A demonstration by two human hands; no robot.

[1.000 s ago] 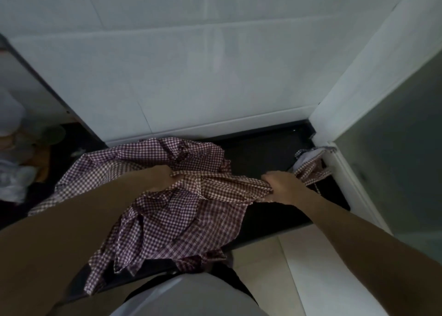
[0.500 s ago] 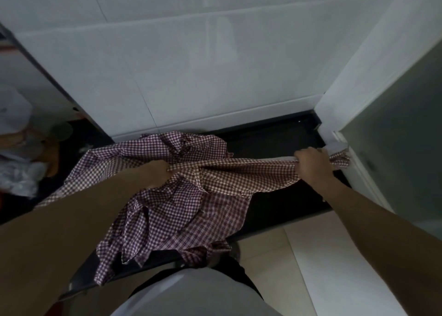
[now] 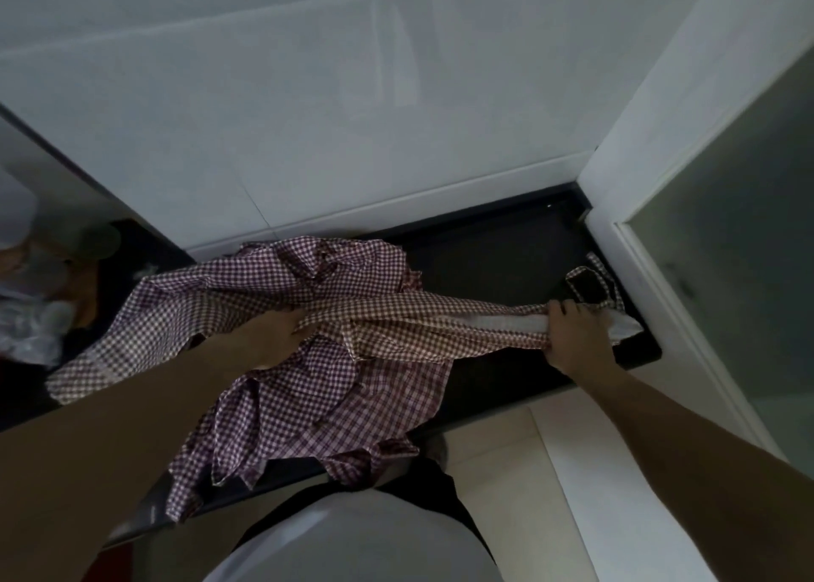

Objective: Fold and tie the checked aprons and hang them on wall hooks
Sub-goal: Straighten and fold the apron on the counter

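Both grips closed on one checked apron [image 3: 423, 321], stretched into a gathered band across the dark desk [image 3: 506, 259]. Left hand [image 3: 268, 339] bunches it at the pile's middle; right hand [image 3: 572, 334] clamps the far end near the desk's right edge, with a strap loop [image 3: 592, 288] lying just past my knuckles. The rest of the aprons [image 3: 308, 405] are heaped under my left forearm, hem spilling over the front edge. My read: I'm separating and straightening before the fold. To do it well: keep tension even, lift the band off the heap so nothing drags along, find both straps before folding. Risk: the loop snagging, or the heap sliding off. No hooks in view.
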